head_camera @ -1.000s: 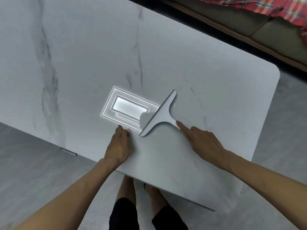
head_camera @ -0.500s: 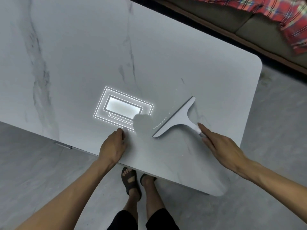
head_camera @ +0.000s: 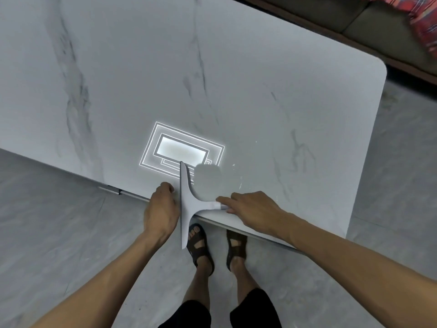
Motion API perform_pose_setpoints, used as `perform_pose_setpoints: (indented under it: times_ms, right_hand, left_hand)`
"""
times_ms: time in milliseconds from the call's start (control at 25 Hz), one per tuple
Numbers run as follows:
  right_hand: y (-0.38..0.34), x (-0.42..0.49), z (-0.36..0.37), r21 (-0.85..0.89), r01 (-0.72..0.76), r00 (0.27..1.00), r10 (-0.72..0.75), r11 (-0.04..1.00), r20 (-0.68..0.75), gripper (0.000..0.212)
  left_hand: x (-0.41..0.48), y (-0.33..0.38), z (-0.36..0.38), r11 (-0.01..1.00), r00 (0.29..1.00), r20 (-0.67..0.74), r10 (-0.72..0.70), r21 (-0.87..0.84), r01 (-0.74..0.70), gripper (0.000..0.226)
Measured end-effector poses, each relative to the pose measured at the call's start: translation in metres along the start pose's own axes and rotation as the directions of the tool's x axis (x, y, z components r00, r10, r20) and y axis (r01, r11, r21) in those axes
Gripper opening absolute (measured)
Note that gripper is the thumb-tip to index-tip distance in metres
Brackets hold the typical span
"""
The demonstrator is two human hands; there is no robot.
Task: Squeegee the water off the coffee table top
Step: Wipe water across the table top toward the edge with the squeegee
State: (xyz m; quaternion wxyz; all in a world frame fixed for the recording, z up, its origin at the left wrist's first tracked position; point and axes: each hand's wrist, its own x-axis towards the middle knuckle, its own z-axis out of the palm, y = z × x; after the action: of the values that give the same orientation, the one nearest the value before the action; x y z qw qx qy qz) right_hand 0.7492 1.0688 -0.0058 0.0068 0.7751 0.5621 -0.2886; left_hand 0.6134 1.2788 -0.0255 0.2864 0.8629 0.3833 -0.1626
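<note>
A white T-shaped squeegee [head_camera: 186, 202] lies across the near edge of the white marble coffee table top [head_camera: 260, 102]. Its blade runs near-to-far and its lower end sticks out past the edge over the floor. My right hand [head_camera: 250, 208] holds the squeegee's short handle, fingers laid along it. My left hand [head_camera: 162, 207] rests curled on the table edge, just left of the blade. A few small water drops [head_camera: 238, 181] glint on the top to the right of the blade.
A ceiling light's bright rectangular reflection [head_camera: 182, 150] shows on the table. A brown sofa [head_camera: 369, 27] with a red plaid cloth [head_camera: 425, 27] stands beyond the far edge. My sandalled feet [head_camera: 217, 245] stand on the grey floor below the near edge.
My right hand has pulled the squeegee left and towards me, turning the blade from diagonal on the table to hanging over the near edge. The left hand stayed at the edge.
</note>
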Motion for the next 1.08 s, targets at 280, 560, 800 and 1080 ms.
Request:
perform_pose_setpoints:
  times_ms: [280,560,800,1080]
  right_hand:
    - [0.055,-0.039,0.01,0.105,-0.124,0.99,0.13,0.987,-0.054,0.03]
    - [0.135,-0.126,0.017,0.076,-0.262,0.962,0.266,0.962,-0.053,0.029]
    - [0.169,-0.179,0.012,0.052,-0.33,0.938,0.333,0.943,-0.091,0.036]
    - [0.124,-0.147,0.008,0.133,-0.173,0.98,0.184,0.976,-0.071,0.039]
  left_hand:
    - [-0.021,0.033,0.045,0.997,0.988,0.131,0.078,-0.021,-0.076,0.026]
    - [-0.045,0.087,0.083,0.974,0.958,0.284,0.045,0.201,-0.106,0.04]
    - [-0.044,0.103,0.089,0.983,0.936,0.351,-0.032,0.179,-0.033,0.035]
    - [-0.038,0.089,0.084,0.998,0.986,0.15,-0.068,0.001,0.068,0.029]
